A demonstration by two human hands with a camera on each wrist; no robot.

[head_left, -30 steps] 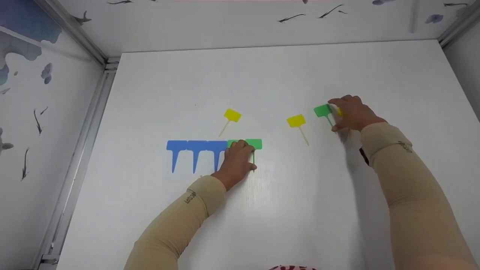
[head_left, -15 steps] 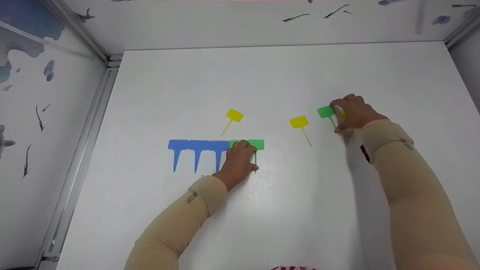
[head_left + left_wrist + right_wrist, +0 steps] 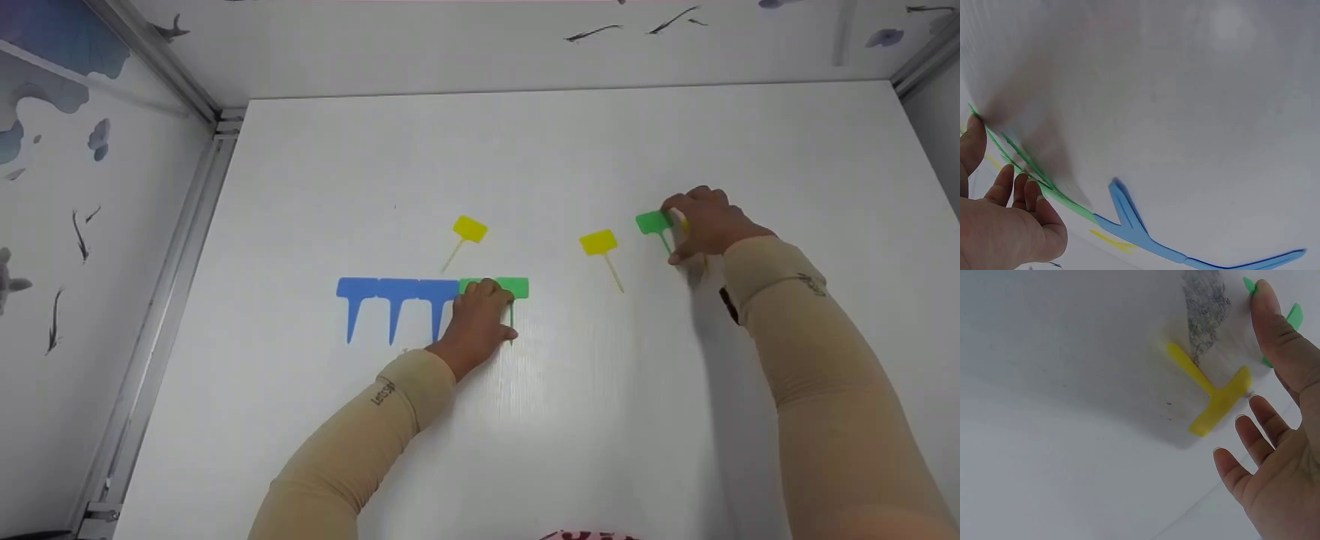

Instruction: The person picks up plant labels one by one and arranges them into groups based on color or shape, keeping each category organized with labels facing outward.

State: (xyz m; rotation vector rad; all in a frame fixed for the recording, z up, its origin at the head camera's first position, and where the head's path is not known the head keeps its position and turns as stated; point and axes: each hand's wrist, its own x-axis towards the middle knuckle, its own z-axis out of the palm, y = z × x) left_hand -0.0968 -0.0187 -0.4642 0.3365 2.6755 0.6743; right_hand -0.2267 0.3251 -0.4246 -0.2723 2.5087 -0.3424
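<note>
My left hand [image 3: 476, 322] rests over two green T-shaped plant labels [image 3: 513, 288], fingertips at their heads and thumb at the tip of the right one's stem. Three blue plant labels [image 3: 397, 289] adjoin these on the left, heads level in one row. At the right, my right hand [image 3: 712, 221] spans a separate green plant label [image 3: 652, 222], touching its head and stem tip with spread fingers and thumb. Under this palm lies a yellow plant label [image 3: 1220, 402], mostly hidden in the head view. The other fingers [image 3: 1233, 472] are loosely extended and hold nothing.
Behind the row, a tilted yellow plant label [image 3: 470, 229] lies on the white table [image 3: 300, 187]. Another yellow plant label [image 3: 598, 242] lies between the hands. Patterned panels and metal rails [image 3: 169, 300] border the table.
The head view has shifted slightly. Both hands keep the same places over the labels, and no label has visibly moved on the table.
</note>
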